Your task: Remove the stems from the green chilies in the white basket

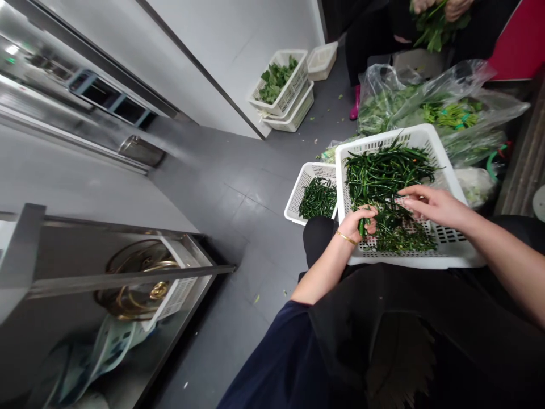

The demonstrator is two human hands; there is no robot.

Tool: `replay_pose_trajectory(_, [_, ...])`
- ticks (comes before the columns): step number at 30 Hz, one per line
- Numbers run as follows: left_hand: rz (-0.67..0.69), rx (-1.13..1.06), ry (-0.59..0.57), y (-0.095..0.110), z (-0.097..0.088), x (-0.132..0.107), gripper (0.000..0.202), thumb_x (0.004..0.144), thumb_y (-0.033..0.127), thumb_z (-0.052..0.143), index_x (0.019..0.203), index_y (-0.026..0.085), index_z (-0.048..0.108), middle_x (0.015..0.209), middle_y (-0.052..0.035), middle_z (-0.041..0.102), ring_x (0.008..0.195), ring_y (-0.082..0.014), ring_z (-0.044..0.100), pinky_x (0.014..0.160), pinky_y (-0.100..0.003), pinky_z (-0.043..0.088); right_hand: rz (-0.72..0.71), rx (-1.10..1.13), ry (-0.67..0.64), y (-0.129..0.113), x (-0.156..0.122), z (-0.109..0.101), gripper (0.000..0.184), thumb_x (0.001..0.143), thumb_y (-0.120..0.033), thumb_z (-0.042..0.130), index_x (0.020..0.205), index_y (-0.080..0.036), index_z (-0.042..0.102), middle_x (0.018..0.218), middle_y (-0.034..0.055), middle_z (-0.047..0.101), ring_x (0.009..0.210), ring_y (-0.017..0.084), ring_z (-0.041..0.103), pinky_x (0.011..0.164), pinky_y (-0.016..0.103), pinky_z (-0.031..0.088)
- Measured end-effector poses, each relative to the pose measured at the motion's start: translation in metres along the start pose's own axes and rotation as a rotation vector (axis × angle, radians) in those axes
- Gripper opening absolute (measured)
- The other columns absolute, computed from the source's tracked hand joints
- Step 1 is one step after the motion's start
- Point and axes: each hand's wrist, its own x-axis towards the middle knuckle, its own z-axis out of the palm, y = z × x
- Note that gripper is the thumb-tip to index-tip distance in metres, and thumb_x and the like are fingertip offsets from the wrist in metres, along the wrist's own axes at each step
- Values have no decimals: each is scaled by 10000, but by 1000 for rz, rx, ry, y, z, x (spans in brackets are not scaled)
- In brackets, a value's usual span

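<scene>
A white plastic basket [445,165] rests across my lap, tilted in view. Long green chili peppers [383,173] fill its far part, and a pile of small green stems [411,240] lies in its near part. At the basket's left side my left hand [361,222] is closed around a few green chilies [361,227], their tips poking out below the fingers. Over the middle, my right hand [430,204] has its fingers stretched out and slightly apart at the edge of the peppers. Nothing shows clearly between those fingers.
A smaller white basket [293,207] with green chilies stands on the floor. Plastic bags of leafy greens [383,108] lie beyond. Stacked baskets [306,59] hold leaves by the wall. Another person's hands [455,8] hold greens. A metal shelf [128,278] stands at left.
</scene>
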Motion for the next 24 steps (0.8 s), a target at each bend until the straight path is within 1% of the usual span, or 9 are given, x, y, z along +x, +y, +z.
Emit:
replay_pose_trajectory(3, [-61,39,-89,1,3,-2,182,572,182,643,714,134,540,459,61,395,365,-38,335,399,-195,241,-12,55,-168,-7,5,18,435,793,-530,493,990,-159,604,540,-12,568,440,108,510,439,228,396])
replay_pose_trajectory(7, [-65,71,17,4,7,-4,209,545,174,689,671,123,530,485,49,435,374,-28,345,398,-196,261,-29,71,-274,-13,10,31,366,780,-524,502,688,-171,545,494,-9,546,435,108,499,443,231,382])
replay_pose_trajectory(9, [-34,45,78,6,12,-1,229,535,176,708,649,125,515,489,52,434,378,-21,339,399,-195,265,-99,-78,-187,-16,10,29,354,807,-503,468,682,-179,539,536,6,571,480,120,519,484,242,390])
replay_pose_trajectory(13, [-15,-101,172,13,31,8,214,562,170,694,652,125,504,528,47,457,394,-7,333,406,-188,274,-377,-628,126,-25,7,27,351,880,-398,349,757,-171,587,754,76,614,702,172,560,599,270,373])
replay_pose_trajectory(16, [-16,-201,240,16,42,12,201,598,166,678,656,129,490,546,47,457,400,0,325,411,-180,280,-428,-902,166,-27,6,27,385,907,-333,286,803,-150,608,799,106,592,688,178,533,579,286,332])
replay_pose_trajectory(18, [-29,-232,238,15,41,11,202,605,167,676,655,133,483,538,51,443,397,-2,324,412,-181,283,-388,-961,189,-21,10,22,416,918,-328,257,858,-138,622,839,120,593,689,181,531,575,292,325])
replay_pose_trajectory(20, [-38,-223,216,16,33,9,212,594,165,680,648,136,478,543,48,452,401,-10,338,419,-187,297,-250,-966,204,-8,18,12,474,923,-402,239,896,-138,632,881,133,605,730,200,546,594,296,340])
replay_pose_trajectory(22, [-5,-205,210,18,20,4,221,574,158,680,632,140,468,557,36,479,429,-31,396,436,-195,322,-26,-971,98,10,29,4,550,886,-544,271,866,-147,651,852,141,622,752,236,562,621,317,367])
replay_pose_trajectory(24, [57,-209,230,21,6,0,214,565,160,665,620,144,459,595,12,524,519,-81,505,475,-210,368,92,-976,-86,28,40,6,553,849,-597,323,843,-162,665,836,144,634,769,268,578,646,351,393])
